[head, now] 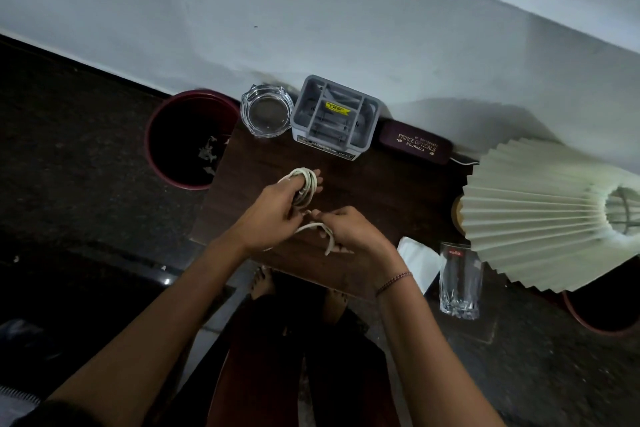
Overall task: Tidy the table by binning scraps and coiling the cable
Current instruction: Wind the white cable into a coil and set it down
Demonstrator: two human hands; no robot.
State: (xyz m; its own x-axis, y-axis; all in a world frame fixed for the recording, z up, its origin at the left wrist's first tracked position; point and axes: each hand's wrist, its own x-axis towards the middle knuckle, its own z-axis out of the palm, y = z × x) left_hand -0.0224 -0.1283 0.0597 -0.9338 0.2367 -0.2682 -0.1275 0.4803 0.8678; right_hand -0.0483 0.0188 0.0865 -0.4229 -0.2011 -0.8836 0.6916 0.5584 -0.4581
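Scraps (pixel 207 152) lie in bin (pixel 152 121); worktop (pixel 381 191) shows none left. Cable (pixel 306 184) mostly looped around left hand (pixel 277 211) fingers, clamped on coil. Right hand (pixel 349 229) pinches loose tail; last wraps remain.

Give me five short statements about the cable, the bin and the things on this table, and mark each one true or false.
1. The left hand holds loops of the white cable. True.
2. The round dark red bin beside the table holds pale scraps. True.
3. The clear glass ashtray is full of scraps. False: it looks empty.
4. The tall clear drinking glass stands next to the ashtray. False: it stands at the near edge of the dark wooden table, by the pleated pale lampshade.
5. The right hand holds the loose end of the cable. True.
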